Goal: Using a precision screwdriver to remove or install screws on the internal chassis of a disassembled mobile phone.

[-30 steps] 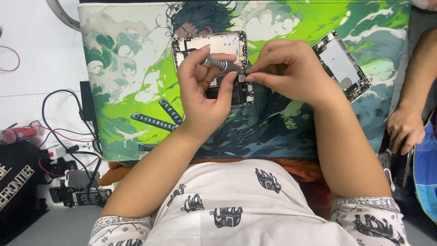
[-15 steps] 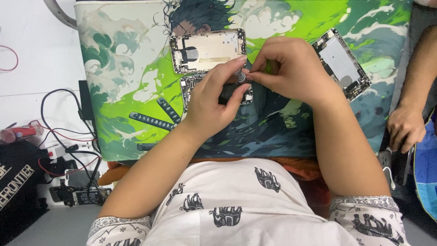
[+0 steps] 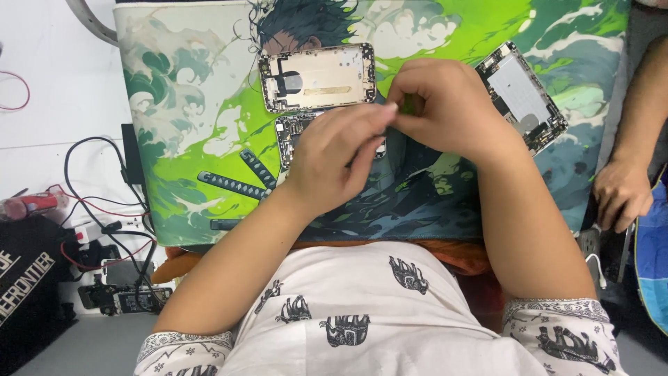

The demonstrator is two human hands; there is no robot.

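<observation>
While both hands meet above the middle of the bench, the scene sorts by size as follows.

Desk mat: the printed green and teal mat [image 3: 181,139] covers the bench top, from 9 o'clock to 3 o'clock.
Left hand: the left hand [image 3: 334,163] sits at centre, fingers curled, its fingertips pressed against those of the other hand; whether anything is pinched between them I cannot tell.
Right hand: the right hand [image 3: 449,108] lies toward 1 o'clock of the left, fingers bent inward to the same meeting point.
Gold phone shell: the opened gold housing [image 3: 316,76] lies at 11 o'clock, just beyond the left hand.
Second phone: another opened phone [image 3: 525,97] lies tilted at 2 o'clock, beside the right hand.
Circuit part: a dark board piece [image 3: 292,136] shows under the left hand, mostly hidden.
Other person's hand: a co-worker's hand [image 3: 621,195] rests at 3 o'clock, off the mat.
</observation>
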